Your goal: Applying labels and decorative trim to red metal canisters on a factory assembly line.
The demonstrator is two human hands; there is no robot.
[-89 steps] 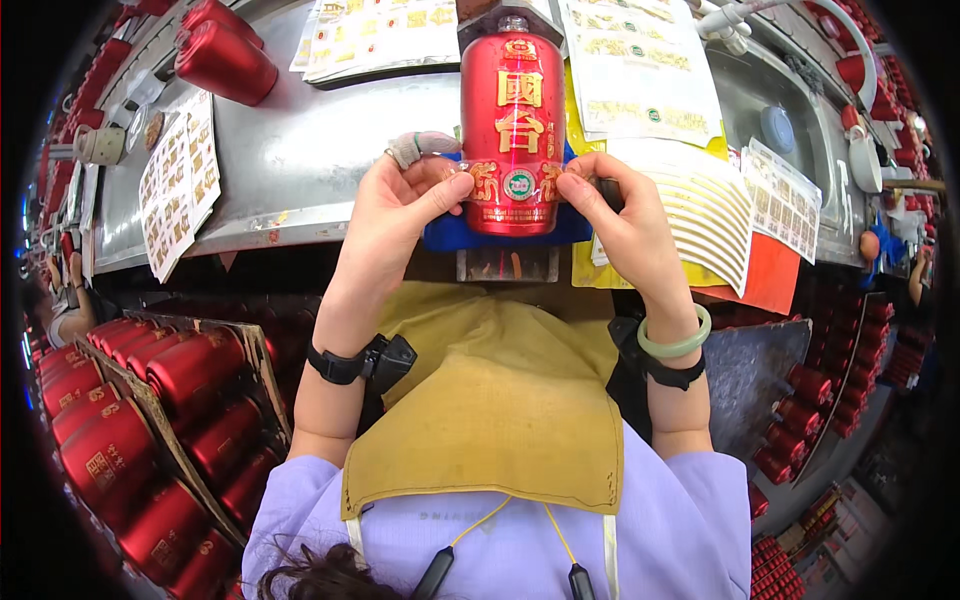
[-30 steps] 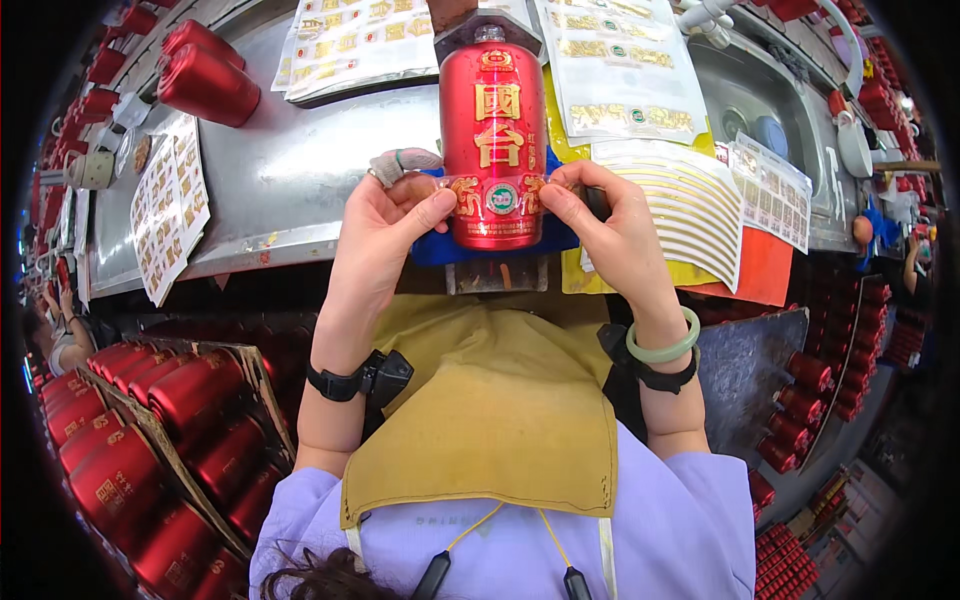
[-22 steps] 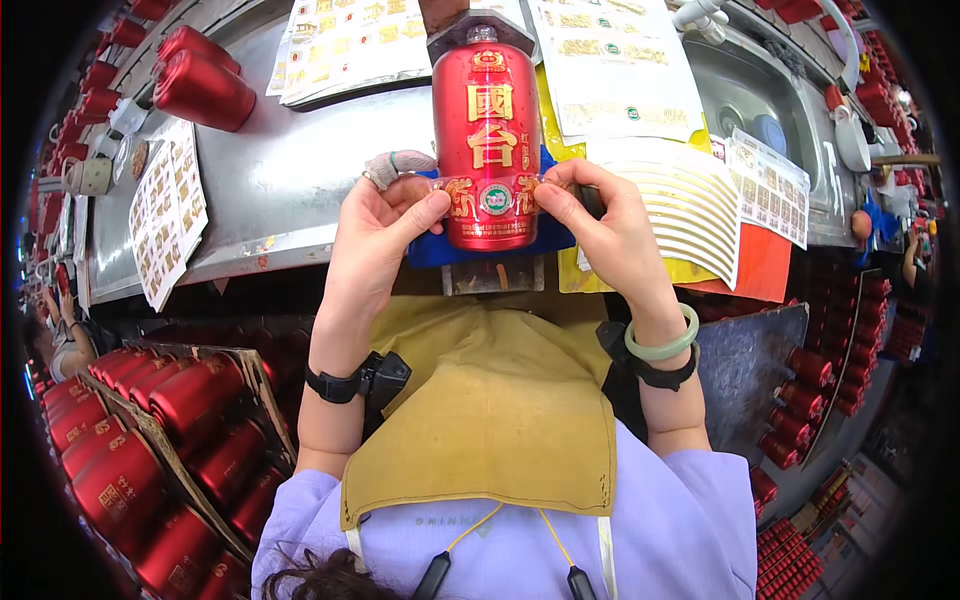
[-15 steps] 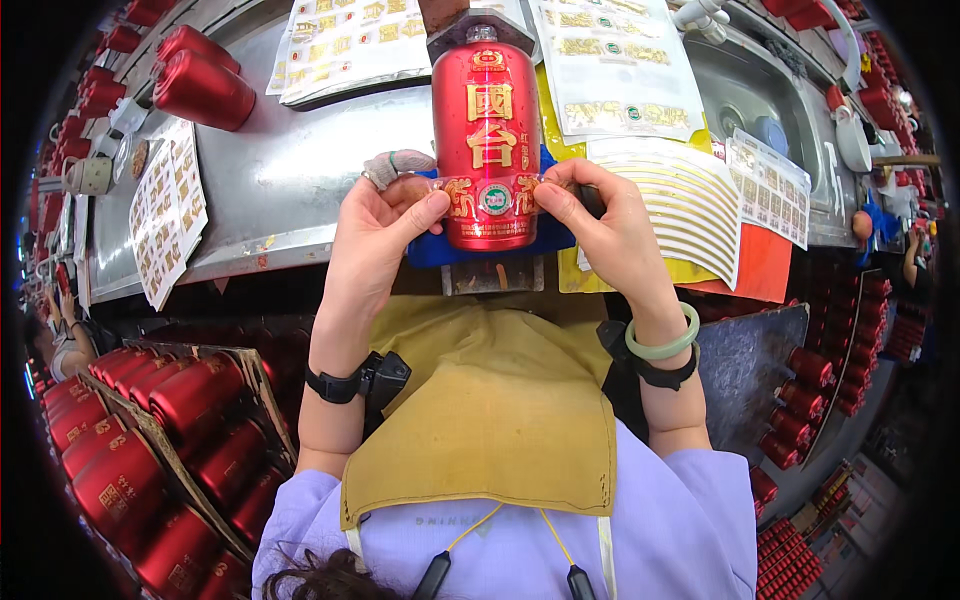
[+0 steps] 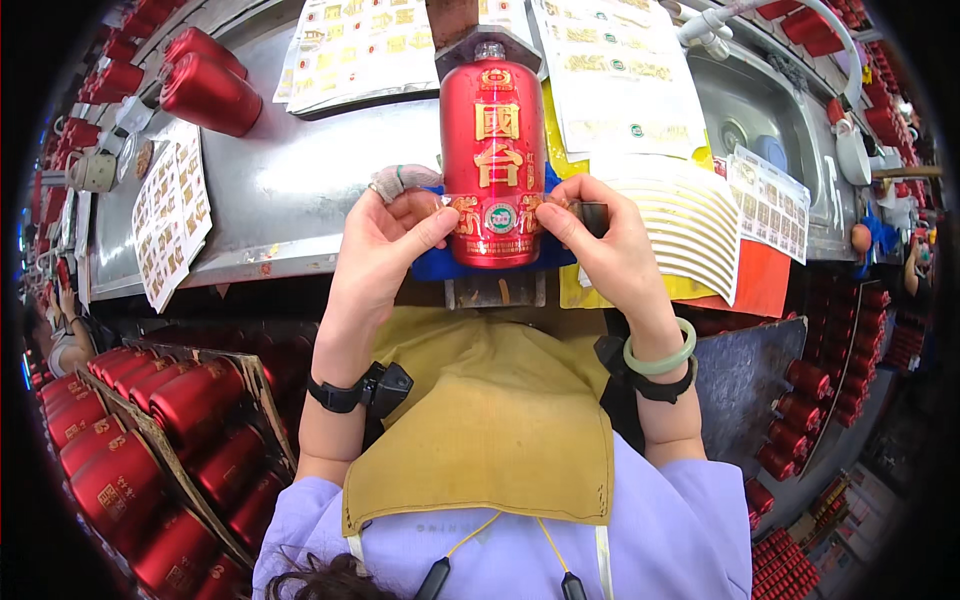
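now | left hand [image 5: 388,232], right hand [image 5: 617,243] | pinched closed on clear strip [image 5: 498,215]

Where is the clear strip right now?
Head view, upper middle: the clear strip crosses the lower front of the red bottle, between left hand and right hand.

we see two big gold characters [image 5: 497,122] on the red bottle [image 5: 460,130], small gold writing [image 5: 531,165] down its right side, round green emblem [image 5: 499,218] below, fine gold print [image 5: 495,247] near its base, gold marks [image 5: 118,490] on crated bottles [image 5: 105,455], faint lettering [image 5: 435,527] on the lilac shirt [image 5: 680,520]
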